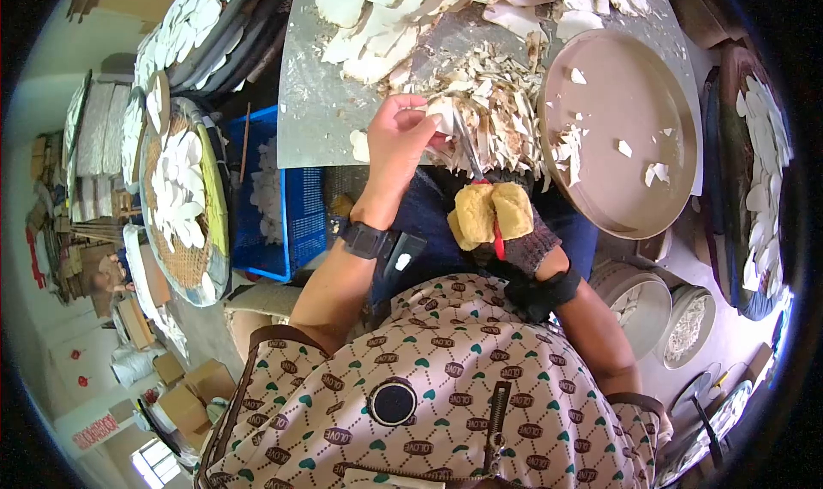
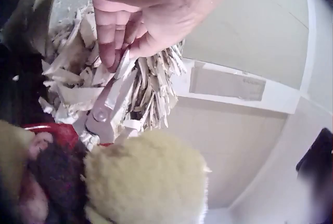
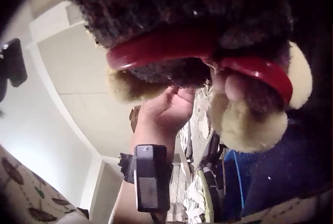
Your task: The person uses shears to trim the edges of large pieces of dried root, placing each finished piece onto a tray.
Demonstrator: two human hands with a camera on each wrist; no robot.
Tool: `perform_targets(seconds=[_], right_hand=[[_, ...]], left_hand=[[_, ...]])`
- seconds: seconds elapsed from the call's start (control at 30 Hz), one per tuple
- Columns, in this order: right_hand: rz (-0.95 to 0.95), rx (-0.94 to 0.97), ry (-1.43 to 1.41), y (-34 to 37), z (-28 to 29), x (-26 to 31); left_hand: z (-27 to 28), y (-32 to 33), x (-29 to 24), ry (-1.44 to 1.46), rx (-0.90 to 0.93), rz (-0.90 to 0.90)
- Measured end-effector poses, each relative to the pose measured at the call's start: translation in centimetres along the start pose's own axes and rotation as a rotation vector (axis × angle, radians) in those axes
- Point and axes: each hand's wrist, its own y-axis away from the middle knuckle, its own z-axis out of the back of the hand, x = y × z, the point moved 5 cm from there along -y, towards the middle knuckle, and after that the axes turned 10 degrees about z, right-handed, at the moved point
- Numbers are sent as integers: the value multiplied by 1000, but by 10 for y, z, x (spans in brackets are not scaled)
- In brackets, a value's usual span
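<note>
One pale slice (image 1: 441,114) was pinched in the left hand (image 1: 399,142) beside the scissors (image 1: 467,149), presumably to steady it near the blades. Gloved right hand (image 1: 533,251) gripped the red handles, yellow padding (image 1: 512,210) probably softening their pressure; slice sat at the heap of scraps (image 1: 506,125), likely to keep trimmings together.

Is a grey, flat-topped table (image 1: 302,138), scattered with small crumbs (image 1: 341,93). Bears broad pale slices (image 1: 377,48) along the far side, a heap of narrow brown-edged strips (image 1: 507,120) toward the near edge, and, beside it at right, a round brown tray (image 1: 621,90) overhanging that edge.
</note>
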Motion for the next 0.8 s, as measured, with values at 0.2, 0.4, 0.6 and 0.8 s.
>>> perform_targets(seconds=[0.2, 0.4, 0.6, 0.8], right_hand=[[54, 16, 43, -6, -16, 16], [48, -157, 355, -6, -11, 17], [109, -105, 583, -4, -3, 19], [105, -55, 725, -5, 1, 17]], left_hand=[[-11, 2, -10, -121, 151, 56], [-9, -1, 4, 91, 51, 91], [-10, 1, -4, 30, 87, 94], [-13, 3, -3, 17, 141, 65]])
